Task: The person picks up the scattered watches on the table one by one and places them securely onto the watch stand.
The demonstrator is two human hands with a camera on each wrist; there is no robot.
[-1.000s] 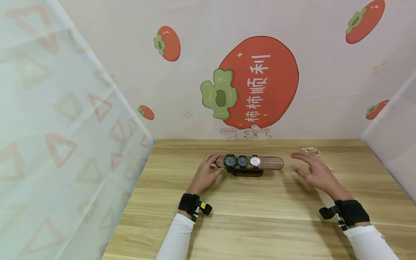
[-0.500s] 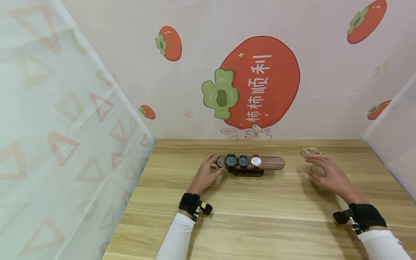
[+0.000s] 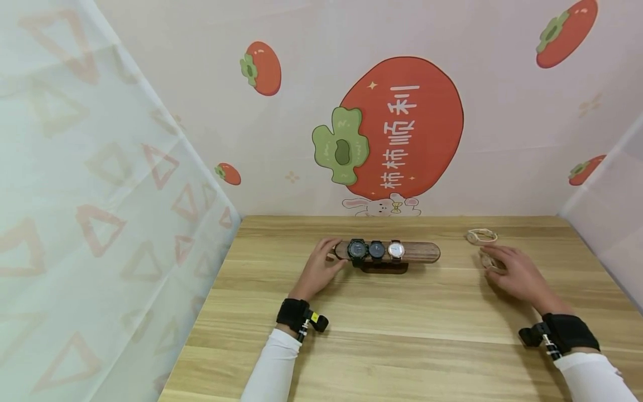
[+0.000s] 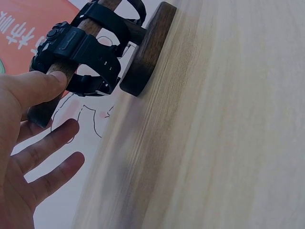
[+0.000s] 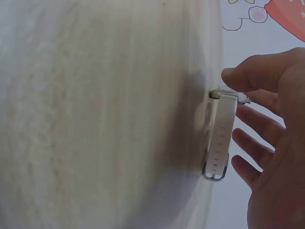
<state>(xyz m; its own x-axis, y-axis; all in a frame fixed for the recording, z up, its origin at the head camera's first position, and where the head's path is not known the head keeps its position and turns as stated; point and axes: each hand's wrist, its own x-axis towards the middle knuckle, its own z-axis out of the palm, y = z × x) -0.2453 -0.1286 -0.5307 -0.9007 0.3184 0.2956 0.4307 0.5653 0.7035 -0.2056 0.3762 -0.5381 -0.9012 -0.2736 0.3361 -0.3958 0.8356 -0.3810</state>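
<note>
A wooden watch stand stands on the table with a dark chunky watch, a smaller black watch and a white-faced watch strapped round its bar. At the bar's left end, my left hand holds it between thumb and fingers; the left wrist view shows the thumb on the bar. My right hand pinches the case end of a pale-strapped watch on the table, thumb in front and index finger behind. Its dial is hidden in the right wrist view.
Another pale-strapped watch lies just beyond my right hand, its strap in a loop. The wooden table ends at a printed back wall, with patterned cloth along the left side.
My right hand has moved right and slightly down to the nearer pale-strapped watch, its fingers closing round it. My left hand stays on the watch stand.
</note>
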